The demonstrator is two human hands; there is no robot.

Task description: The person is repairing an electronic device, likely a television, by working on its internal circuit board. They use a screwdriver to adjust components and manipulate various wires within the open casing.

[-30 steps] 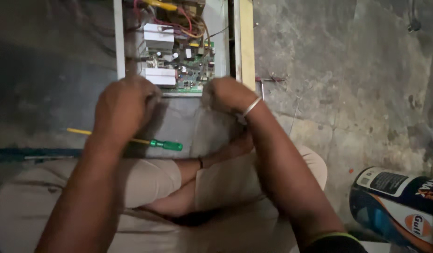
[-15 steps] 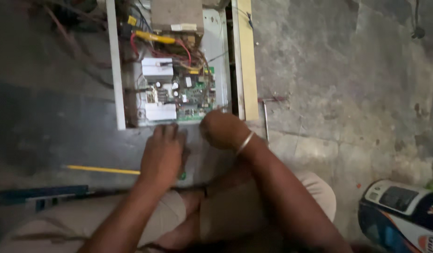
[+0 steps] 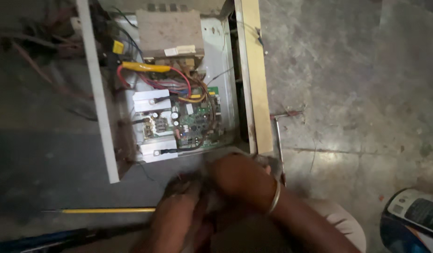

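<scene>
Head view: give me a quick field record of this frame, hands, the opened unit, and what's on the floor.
left hand: low at the near edge of the open metal case, blurred; grip cannot be told
right hand: at the case's near right corner, metal bangle on the wrist; blurred
case contents: transformer block at the far end, green circuit board nearer, red and yellow wires between
floor: yellow screwdriver shaft left of the hands; can at lower right

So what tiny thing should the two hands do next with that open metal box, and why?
Probably pause and hold steady. Both hands, left hand and right hand, are blurred together at the near edge of the open white metal box, right beside its green circuit board; what they grip cannot be made out.
</scene>
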